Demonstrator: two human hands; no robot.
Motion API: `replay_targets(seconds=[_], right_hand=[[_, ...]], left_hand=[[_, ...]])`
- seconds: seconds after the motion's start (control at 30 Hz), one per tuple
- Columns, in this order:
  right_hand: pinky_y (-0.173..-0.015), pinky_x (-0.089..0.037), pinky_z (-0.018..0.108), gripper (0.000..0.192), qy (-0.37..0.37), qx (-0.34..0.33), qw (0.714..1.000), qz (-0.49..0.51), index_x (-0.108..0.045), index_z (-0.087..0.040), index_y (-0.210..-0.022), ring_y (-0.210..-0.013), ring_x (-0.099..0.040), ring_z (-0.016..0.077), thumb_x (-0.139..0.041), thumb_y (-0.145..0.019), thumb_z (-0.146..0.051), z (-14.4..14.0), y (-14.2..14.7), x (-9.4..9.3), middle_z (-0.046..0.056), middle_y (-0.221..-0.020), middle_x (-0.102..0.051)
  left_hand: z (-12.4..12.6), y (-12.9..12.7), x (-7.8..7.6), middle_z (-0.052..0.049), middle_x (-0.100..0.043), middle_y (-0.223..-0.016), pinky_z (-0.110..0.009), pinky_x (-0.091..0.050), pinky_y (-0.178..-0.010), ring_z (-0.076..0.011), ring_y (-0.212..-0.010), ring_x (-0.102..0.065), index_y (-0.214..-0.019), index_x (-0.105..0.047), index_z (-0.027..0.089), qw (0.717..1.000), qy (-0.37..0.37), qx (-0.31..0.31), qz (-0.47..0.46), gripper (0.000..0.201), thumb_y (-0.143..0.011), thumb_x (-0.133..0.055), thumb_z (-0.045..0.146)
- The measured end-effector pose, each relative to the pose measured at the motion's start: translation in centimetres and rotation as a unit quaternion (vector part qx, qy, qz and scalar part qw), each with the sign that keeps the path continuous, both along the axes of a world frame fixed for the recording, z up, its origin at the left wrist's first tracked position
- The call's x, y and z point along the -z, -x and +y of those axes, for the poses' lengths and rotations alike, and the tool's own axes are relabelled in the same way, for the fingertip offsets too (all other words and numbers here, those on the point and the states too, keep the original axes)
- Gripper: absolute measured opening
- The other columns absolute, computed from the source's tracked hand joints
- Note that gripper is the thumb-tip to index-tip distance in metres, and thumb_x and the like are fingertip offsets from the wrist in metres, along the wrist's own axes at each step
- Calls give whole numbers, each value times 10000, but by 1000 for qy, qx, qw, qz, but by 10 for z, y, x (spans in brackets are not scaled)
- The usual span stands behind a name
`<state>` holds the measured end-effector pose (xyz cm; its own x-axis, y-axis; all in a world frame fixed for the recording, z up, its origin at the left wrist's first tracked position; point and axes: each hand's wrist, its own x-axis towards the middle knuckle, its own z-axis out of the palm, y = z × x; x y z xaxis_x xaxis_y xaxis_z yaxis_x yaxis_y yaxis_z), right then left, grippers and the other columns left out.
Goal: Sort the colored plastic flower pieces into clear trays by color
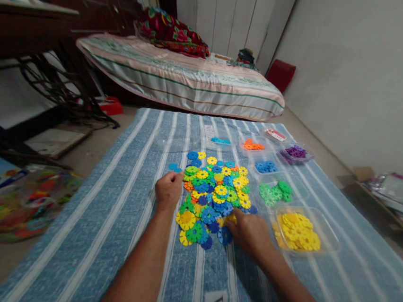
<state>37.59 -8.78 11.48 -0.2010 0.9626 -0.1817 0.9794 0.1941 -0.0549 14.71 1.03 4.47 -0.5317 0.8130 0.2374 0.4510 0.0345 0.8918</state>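
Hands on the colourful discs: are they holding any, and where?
Cannot be told. The left hand is curled at the pile edge; the right hand rests on it, its fingers hiding any hold.

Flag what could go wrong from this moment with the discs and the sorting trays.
1. The right hand rests on the near edge of the mixed pile; a sweep of the wrist could push discs into the yellow tray close beside it, mixing colours.
2. The clear trays sit on a soft striped cloth; tugging it might tip them.
3. The left hand, closed at the pile's edge, could scatter more discs like the loose blue ones already apart.
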Motion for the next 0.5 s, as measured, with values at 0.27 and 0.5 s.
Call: replay_targets(seconds=[0.27, 0.5], right_hand=[[-617, -374, 253, 304, -9, -10, 1000, -6, -681, -186, -927, -698, -686, 176, -400, -990, -283, 2, -3, 12, 87, -824, -752], [-590, -295, 241, 311, -155, -44, 987, 19, -671, -191, -776, -595, -586, 132, -415, -952, -202, -8, -27, 24, 43, -661, -693]], left_hand=[[0, 1, 0, 50, -417, -504, -260, -327, -577, -124, -550, -413, -531, -513, 201, 1000, -4, 5, 9, 333, -746, -533, 454], [1, 1, 2, 52, -398, -501, -258, -323, -563, -126, -548, -402, -535, -521, 204, 1000, -2, 4, 8, 340, -745, -534, 471]])
